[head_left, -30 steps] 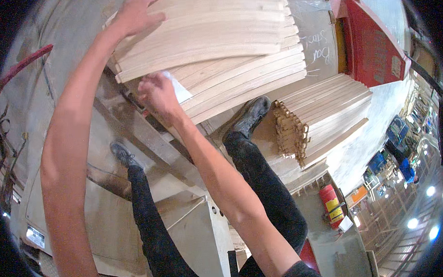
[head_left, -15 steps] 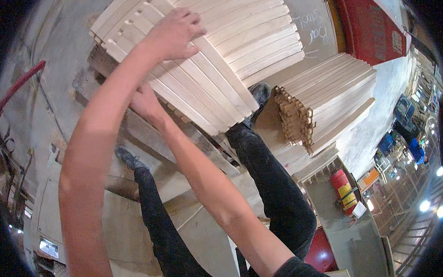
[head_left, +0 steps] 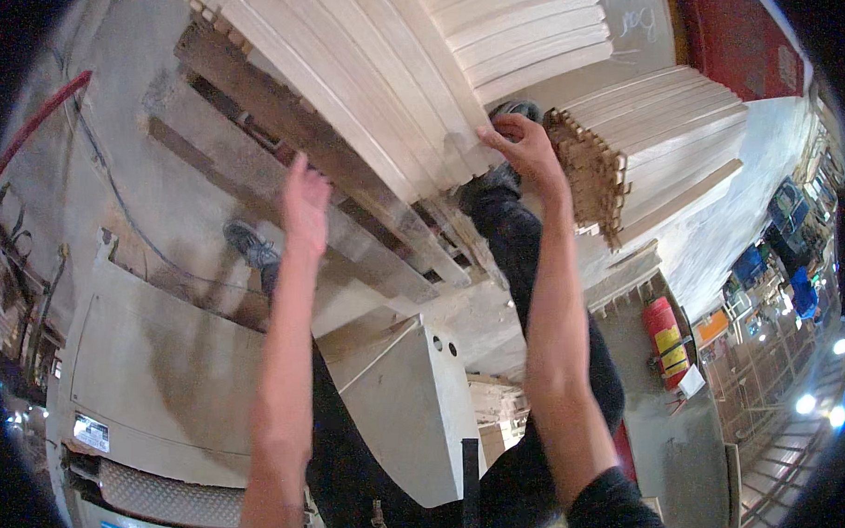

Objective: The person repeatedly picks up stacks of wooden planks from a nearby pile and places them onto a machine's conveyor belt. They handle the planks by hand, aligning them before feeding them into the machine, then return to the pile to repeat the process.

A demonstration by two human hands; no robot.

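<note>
Left hand (head_left: 307, 207) of the person hangs in the air near the pallet edge, with its fingers stretched and nothing held. Right hand (head_left: 528, 153) is bent at the near right end of the boards; because of blur, I cannot tell if it is clamped on them or only beside them.

From where I stand, the largest thing is the grey-brown pallet of rough wooden planks (head_left: 345, 174). Over it lies the broad pile of pale, narrow wooden strips (head_left: 370, 89), running from upper left toward the right hand. As a whole, this pile would be heavy, I think, and could slide apart. A few strips together should be manageable: stiff, dry, perhaps a little slippery on the smooth faces, and not fragile. I would take hold at both ends, where the side faces can be squeezed inward.

The strips look cream-coloured, straight-grained and closely laid, with thin dark lines between them. Next to them, on the right, is a second pile of pale wooden strips (head_left: 526, 28), set at another angle. Smaller is the separate stack of light strips with brownish notched ends (head_left: 659, 116), farther right.
</note>
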